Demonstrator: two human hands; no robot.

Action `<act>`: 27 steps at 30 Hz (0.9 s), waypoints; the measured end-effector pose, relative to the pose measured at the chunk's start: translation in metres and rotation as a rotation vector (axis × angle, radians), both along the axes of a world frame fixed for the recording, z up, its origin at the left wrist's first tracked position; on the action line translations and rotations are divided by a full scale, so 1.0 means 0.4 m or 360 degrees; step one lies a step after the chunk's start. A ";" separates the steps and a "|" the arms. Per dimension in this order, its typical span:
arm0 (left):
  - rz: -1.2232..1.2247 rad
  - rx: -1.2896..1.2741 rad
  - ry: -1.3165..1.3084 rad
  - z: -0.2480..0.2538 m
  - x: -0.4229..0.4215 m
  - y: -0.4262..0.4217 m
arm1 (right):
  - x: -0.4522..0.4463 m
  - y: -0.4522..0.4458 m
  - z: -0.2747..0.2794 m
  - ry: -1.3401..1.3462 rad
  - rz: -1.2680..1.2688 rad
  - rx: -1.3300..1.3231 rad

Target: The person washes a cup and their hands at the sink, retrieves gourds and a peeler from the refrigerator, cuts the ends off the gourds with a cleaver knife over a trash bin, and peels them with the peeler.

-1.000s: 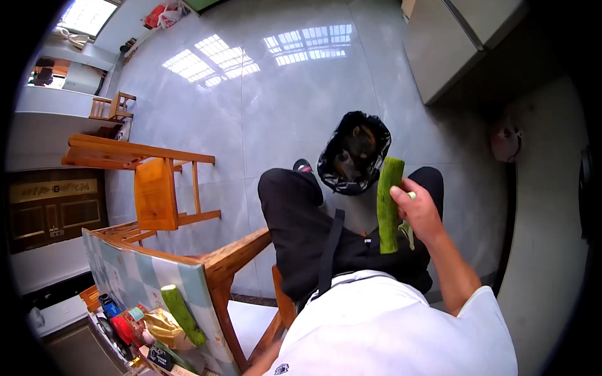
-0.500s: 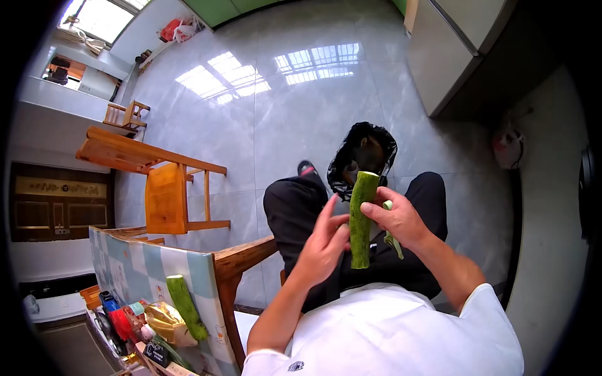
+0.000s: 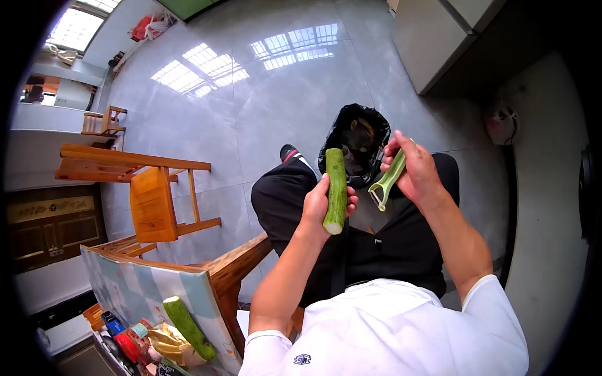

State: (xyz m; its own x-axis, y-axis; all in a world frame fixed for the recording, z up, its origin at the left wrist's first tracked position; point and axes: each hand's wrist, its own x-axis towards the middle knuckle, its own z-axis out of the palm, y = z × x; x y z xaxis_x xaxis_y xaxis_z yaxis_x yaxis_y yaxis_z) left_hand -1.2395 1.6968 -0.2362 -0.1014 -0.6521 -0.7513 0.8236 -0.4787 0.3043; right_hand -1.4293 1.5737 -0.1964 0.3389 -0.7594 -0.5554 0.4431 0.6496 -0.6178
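Observation:
My left hand is wrapped round a long green gourd, whose pale cut end faces me. To its right, my right hand grips a light green peeler by the handle, its blade end pointing down toward my lap. The peeler and the gourd are apart. Just beyond both hands, a bin lined with a black bag stands on the floor with dark scraps inside. A second green gourd lies on the checked table at the lower left.
The table also bears a gold-coloured bag, a red item and a blue item. A wooden chair stands behind it, with a small stool farther back. A pale cabinet is at the upper right.
The gourd has passed from my right hand to my left. My left hand came up from low at the left. My right hand now holds only the peeler, its blade end turned downward.

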 end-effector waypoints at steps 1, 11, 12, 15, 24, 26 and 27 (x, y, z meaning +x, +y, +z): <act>0.0013 -0.0007 0.0062 -0.024 0.000 -0.003 | -0.001 -0.016 -0.018 -0.0125 -0.0069 0.0063; 0.0114 0.0046 0.0192 -0.040 -0.031 -0.057 | 0.002 -0.084 -0.038 -0.0801 0.0068 0.0106; 0.0099 0.0028 0.0200 -0.040 -0.034 -0.060 | -0.001 -0.085 -0.040 -0.0806 0.0059 0.0115; 0.0051 0.0019 0.0136 -0.039 -0.047 -0.074 | -0.015 -0.094 -0.053 -0.0904 0.0114 0.0044; 0.0029 -0.0046 0.0001 -0.053 -0.057 -0.122 | -0.035 -0.081 -0.068 -0.0921 0.0256 -0.0185; 0.0005 0.0003 -0.0047 -0.073 -0.051 -0.133 | -0.031 -0.081 -0.068 -0.0749 0.0288 -0.0220; 0.0055 0.0055 0.0053 -0.096 -0.049 -0.139 | -0.022 -0.081 -0.072 -0.0683 0.0278 -0.0251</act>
State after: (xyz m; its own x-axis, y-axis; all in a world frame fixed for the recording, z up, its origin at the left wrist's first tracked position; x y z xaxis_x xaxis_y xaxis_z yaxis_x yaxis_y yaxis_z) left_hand -1.2592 1.6412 -0.2746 -0.1043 -0.6296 -0.7699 0.8491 -0.4594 0.2606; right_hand -1.4381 1.5415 -0.2252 0.6418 -0.7346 -0.2203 0.5724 0.6500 -0.4999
